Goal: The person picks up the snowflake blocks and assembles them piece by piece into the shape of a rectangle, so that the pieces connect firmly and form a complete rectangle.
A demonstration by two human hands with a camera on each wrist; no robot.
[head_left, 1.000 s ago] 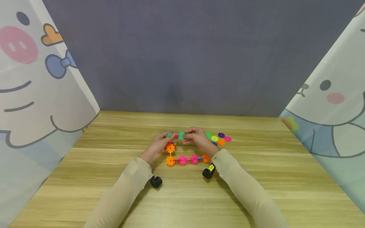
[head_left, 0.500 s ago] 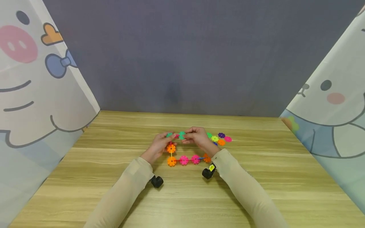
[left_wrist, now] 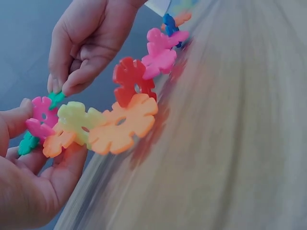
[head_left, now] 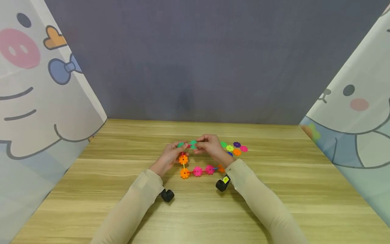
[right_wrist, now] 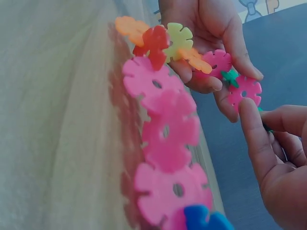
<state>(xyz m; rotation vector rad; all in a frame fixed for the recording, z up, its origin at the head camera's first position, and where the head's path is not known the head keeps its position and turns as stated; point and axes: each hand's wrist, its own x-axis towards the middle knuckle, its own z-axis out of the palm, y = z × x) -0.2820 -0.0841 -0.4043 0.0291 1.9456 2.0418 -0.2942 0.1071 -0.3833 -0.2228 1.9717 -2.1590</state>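
Note:
A chain of interlocking flower-shaped plastic discs bends between both hands. Its lower row has an orange disc (head_left: pixel 184 173) at the corner and pink discs (head_left: pixel 197 171) beside it. My left hand (head_left: pixel 168 156) holds the upper left of the chain, thumb and fingers around a pink disc (left_wrist: pixel 42 112); an orange disc and a yellow disc (left_wrist: pixel 79 120) lead away from it. My right hand (head_left: pixel 212 147) pinches a green disc (head_left: pixel 193 144) that meets a pink disc (right_wrist: pixel 244 91). In the right wrist view, a blue disc (right_wrist: pixel 206 218) slots into the chain's near end.
Loose flower discs lie right of my right hand, among them a purple one (head_left: pixel 237 144), a pink one (head_left: pixel 243 148) and an orange one (head_left: pixel 237 152). The wooden table (head_left: pixel 122 203) meets a dark grey panel (head_left: pixel 195 67) behind. Cartoon-printed sheets flank both sides.
The chain's lower row has slid slightly right. My right hand has shifted a little with its green disc; both hands keep their holds.

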